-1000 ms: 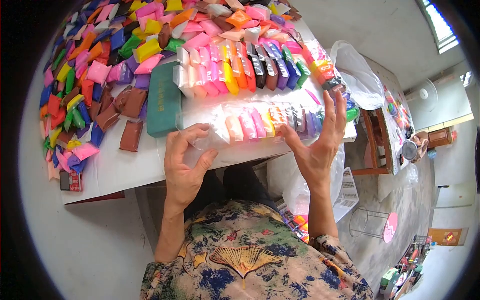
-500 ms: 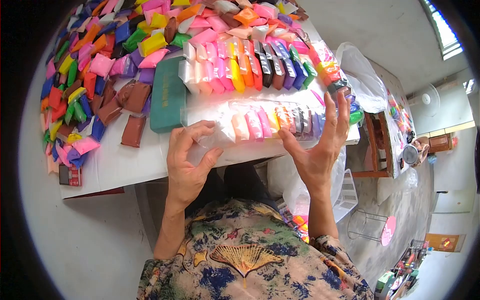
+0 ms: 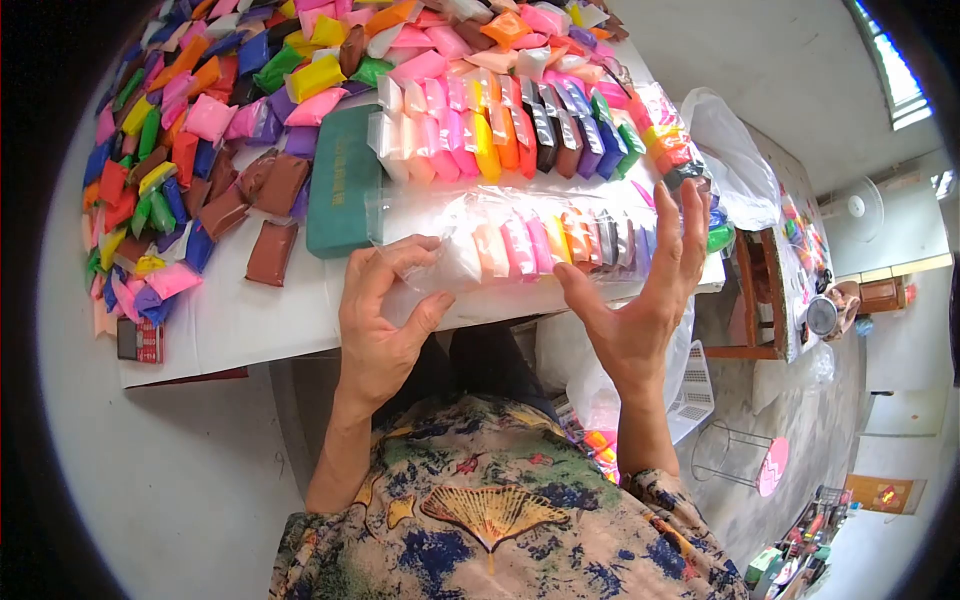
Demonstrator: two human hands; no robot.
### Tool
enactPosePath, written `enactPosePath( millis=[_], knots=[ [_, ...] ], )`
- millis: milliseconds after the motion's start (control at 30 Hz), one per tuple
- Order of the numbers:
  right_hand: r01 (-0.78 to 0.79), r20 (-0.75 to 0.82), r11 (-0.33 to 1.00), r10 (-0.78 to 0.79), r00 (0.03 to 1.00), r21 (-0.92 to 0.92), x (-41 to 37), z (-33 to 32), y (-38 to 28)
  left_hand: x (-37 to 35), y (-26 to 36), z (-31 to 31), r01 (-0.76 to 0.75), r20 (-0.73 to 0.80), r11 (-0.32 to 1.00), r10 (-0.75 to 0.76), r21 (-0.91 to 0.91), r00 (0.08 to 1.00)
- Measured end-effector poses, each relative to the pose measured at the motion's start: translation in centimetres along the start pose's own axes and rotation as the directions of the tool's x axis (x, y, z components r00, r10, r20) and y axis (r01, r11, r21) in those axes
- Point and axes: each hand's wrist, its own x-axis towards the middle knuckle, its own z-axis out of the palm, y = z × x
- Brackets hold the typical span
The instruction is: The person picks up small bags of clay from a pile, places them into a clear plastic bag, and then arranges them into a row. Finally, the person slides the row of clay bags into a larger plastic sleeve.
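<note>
A long clear plastic bag [image 3: 550, 240] lies near the table's front edge, holding a row of small coloured packets from white and peach through pink, orange and brown to purple. My left hand [image 3: 385, 320] is curled around the bag's left end, thumb and fingers on either side of the white packet. Over the right end my right hand [image 3: 635, 310] is spread, its thumb tip at the bag's near side and its fingers stretched up. Behind the bag stands a second row of coloured packets [image 3: 505, 140], beside a green box [image 3: 340, 190].
A large heap of coloured packets [image 3: 210, 120] covers the table's left and back. Brown packets [image 3: 270, 253] lie left of the box. A white plastic bag [image 3: 730, 170] hangs at the right edge. A pink-topped stool [image 3: 772, 466] stands on the floor.
The view has shifted slightly. Both hands keep nearly the same pose around the bag, with the right fingers a little farther right.
</note>
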Motion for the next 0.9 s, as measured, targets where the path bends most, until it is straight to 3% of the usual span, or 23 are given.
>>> enactPosePath(
  millis=[900],
  knots=[
    [-0.012, 0.042, 1.0, 0.012, 0.999, 0.012, 0.1, 1.7, -1.2, 0.0, 0.2, -0.2, 0.001, 0.014, 1.0, -0.001, 0.007, 1.0]
  ],
)
